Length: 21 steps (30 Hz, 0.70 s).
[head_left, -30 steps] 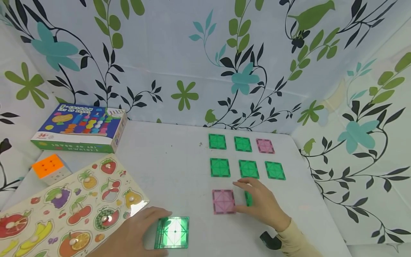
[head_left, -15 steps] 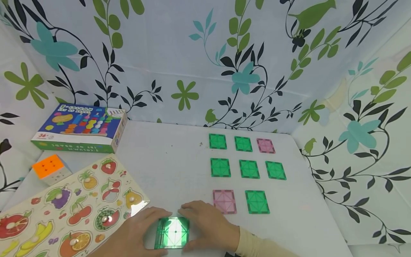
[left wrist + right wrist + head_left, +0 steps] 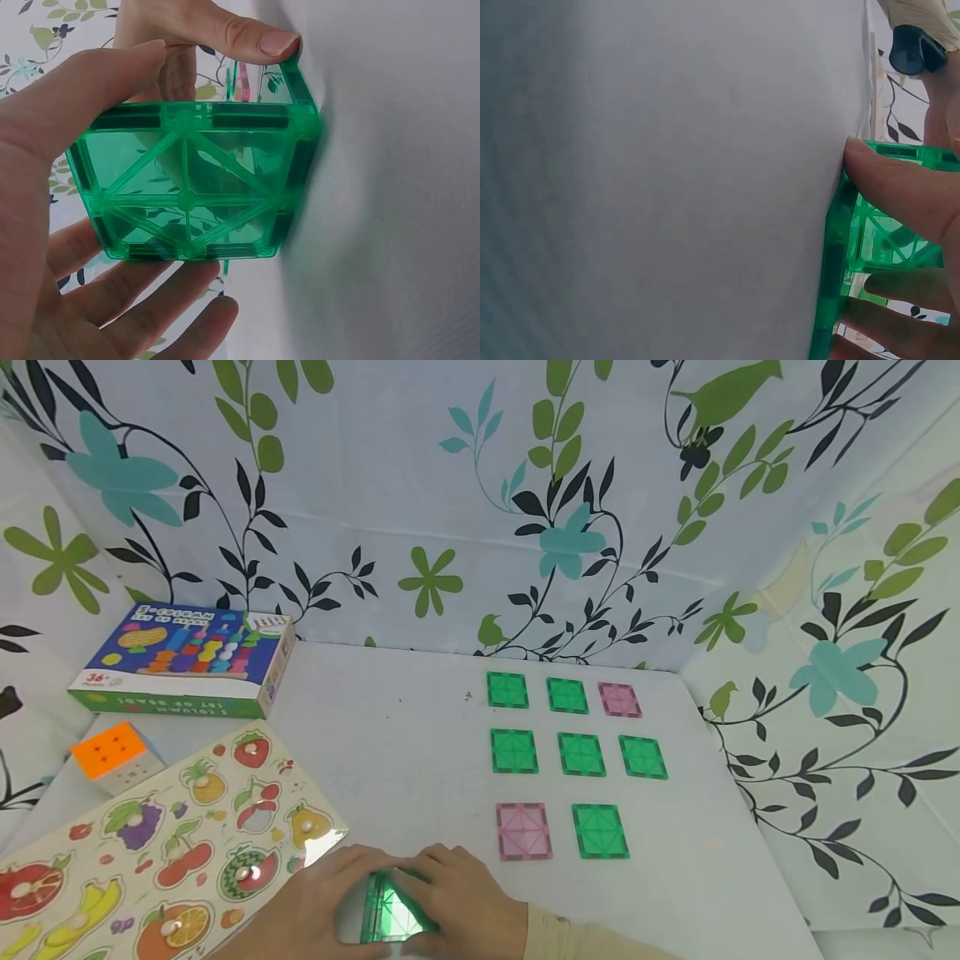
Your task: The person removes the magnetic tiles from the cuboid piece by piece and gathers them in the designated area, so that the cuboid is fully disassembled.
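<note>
Low in the head view, a small structure of see-through green magnetic tiles [image 3: 393,910] stands on the table. My left hand [image 3: 318,897] grips it from the left, with the thumb at its near side and the fingers at its far side. Over its right part lies my right hand [image 3: 468,897], holding it from that side and hiding some of it. In the left wrist view, a green tile wall [image 3: 186,199] with crossing ribs faces the camera. A green tile standing edge-on [image 3: 832,262] shows beside my right thumb [image 3: 900,184] in the right wrist view.
Several flat green tiles [image 3: 581,754] and pink tiles [image 3: 523,832] lie in rows right of the hands. To the left are a fruit puzzle board [image 3: 292,777], an orange-topped puzzle cube [image 3: 116,752] and a toy box [image 3: 187,652]. Patterned cloth [image 3: 420,485] hangs behind.
My right hand has left the green tile in the nearest row, moved left to the tile structure and closed in over its right part. The left hand stays in place.
</note>
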Each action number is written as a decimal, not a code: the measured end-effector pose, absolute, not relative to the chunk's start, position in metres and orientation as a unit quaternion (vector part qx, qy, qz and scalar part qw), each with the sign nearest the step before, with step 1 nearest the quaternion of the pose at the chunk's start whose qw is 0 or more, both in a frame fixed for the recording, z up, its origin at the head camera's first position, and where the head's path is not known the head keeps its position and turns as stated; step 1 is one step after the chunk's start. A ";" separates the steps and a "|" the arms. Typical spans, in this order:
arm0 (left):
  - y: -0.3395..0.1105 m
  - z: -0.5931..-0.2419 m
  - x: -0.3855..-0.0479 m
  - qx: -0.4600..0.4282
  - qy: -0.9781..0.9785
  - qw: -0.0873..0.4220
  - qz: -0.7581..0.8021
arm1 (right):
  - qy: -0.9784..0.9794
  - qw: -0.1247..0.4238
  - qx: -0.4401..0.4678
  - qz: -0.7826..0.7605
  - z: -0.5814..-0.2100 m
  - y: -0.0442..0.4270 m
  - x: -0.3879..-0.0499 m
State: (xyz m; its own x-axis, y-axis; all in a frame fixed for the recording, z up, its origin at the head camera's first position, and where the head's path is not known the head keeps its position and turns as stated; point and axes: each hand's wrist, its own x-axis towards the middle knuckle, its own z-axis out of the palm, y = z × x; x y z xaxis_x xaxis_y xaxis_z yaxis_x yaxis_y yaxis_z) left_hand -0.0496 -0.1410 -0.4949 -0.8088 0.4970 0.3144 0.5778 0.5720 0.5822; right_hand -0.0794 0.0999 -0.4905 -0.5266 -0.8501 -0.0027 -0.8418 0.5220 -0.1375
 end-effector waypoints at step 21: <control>-0.142 -0.496 -0.050 -0.308 -0.884 0.081 -0.343 | 0.891 0.021 -0.446 -0.078 -0.492 0.109 -0.098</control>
State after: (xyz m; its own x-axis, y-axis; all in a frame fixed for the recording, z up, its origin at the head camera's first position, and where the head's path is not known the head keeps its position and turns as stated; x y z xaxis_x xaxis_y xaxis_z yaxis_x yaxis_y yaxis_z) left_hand -0.0503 -0.1416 -0.4959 -0.7974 0.4883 0.3544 0.5996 0.5759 0.5556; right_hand -0.0979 0.1090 -0.4919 -0.6007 -0.7988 0.0320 -0.7923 0.5895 -0.1572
